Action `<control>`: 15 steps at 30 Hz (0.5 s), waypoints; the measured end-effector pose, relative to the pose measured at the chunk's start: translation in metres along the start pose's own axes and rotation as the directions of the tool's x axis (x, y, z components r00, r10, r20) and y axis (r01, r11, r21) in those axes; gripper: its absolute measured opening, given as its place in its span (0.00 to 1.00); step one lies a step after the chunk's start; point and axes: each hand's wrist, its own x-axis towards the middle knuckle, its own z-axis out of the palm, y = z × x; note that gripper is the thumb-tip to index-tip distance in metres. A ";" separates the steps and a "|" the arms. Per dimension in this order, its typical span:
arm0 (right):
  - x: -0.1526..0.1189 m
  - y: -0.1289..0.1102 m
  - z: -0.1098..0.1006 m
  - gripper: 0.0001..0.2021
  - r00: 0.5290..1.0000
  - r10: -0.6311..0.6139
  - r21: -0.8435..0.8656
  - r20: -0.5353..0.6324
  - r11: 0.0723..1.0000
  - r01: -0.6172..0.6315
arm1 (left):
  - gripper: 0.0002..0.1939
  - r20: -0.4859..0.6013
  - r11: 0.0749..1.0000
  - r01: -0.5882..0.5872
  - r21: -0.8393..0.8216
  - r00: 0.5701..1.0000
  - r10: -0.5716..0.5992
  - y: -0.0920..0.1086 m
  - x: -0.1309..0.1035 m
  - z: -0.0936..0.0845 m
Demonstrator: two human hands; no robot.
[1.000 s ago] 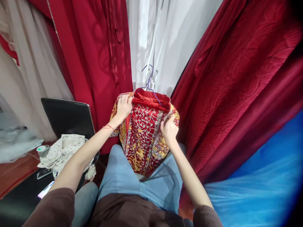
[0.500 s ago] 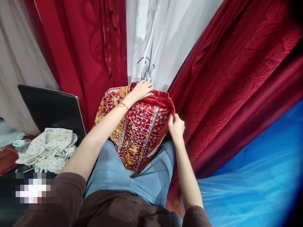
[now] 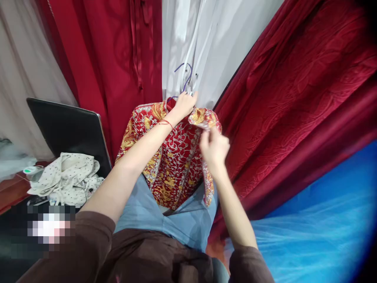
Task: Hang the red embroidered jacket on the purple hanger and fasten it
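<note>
On the lap: a red embroidered jacket (image 3: 173, 157) stands upright over the person's blue-trousered knees, its gold and silver stitching facing the camera, its lower hem resting on the trousers.
Hanger: a purple wire hanger (image 3: 184, 76) rises out of the jacket's neck opening, its hook showing against the white cloth behind.
Left hand: the left hand (image 3: 185, 105) reaches across the front of the jacket to its top edge, fingers curled closed at the collar, right at the base of the hanger; whether it grips wire or cloth or both cannot be told.
Left wrist: a thin red string (image 3: 165, 122) circles it.
Right hand: the right hand (image 3: 214, 147) is blurred, fingers bent and drawn together at the jacket's right shoulder, just below a folded-over gold flap; it appears to pinch the cloth edge there.
Behind: red curtains (image 3: 118, 59) hang on the left, a white garment (image 3: 206, 43) in the middle, a patterned dark red cloth (image 3: 294, 98) on the right.
Lower right: blue gauzy fabric (image 3: 318, 228) fills the corner.
Left side: a dotted cream cloth (image 3: 64, 179) lies bunched beside a dark flat panel (image 3: 67, 131), well apart from both hands.
</note>
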 end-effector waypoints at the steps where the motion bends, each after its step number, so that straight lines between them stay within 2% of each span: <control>1: -0.012 -0.015 0.014 0.16 0.995 -0.046 -0.061 0.088 0.997 0.052 | 0.26 0.003 1.000 0.004 -0.010 1.000 -0.004 0.000 0.000 0.001; 3: -0.032 -0.034 0.047 0.16 0.953 -0.107 -0.132 0.284 0.980 0.149 | 0.24 0.013 0.999 -0.015 -0.031 1.000 0.016 -0.002 -0.004 -0.002; 5: -0.042 -0.040 0.081 0.15 0.906 -0.106 -0.167 0.409 0.968 0.189 | 0.22 0.030 0.997 -0.068 -0.046 0.997 0.070 -0.005 -0.015 -0.010; 7: -0.042 -0.036 0.108 0.15 0.879 -0.068 -0.195 0.471 0.964 0.179 | 0.21 0.023 0.993 -0.113 -0.041 0.993 0.114 -0.008 -0.034 -0.021; 9: -0.036 -0.028 0.124 0.15 0.872 -0.025 -0.215 0.489 0.965 0.148 | 0.23 -0.038 0.997 -0.076 0.000 0.996 0.076 -0.009 -0.060 -0.029; 11: -0.028 -0.023 0.127 0.15 0.882 0.008 -0.223 0.471 0.968 0.111 | 0.30 -0.152 0.992 0.110 0.062 0.983 -0.100 -0.011 -0.089 -0.033; 13: -0.018 -0.022 0.120 0.17 0.911 0.033 -0.220 0.411 0.973 0.064 | 0.38 -0.243 0.932 0.350 0.094 0.916 -0.320 -0.018 -0.117 -0.034; 15: -0.006 -0.023 0.104 0.21 0.951 0.046 -0.203 0.307 0.979 0.018 | 0.39 -0.267 0.849 0.523 0.081 0.832 -0.487 -0.033 -0.141 -0.036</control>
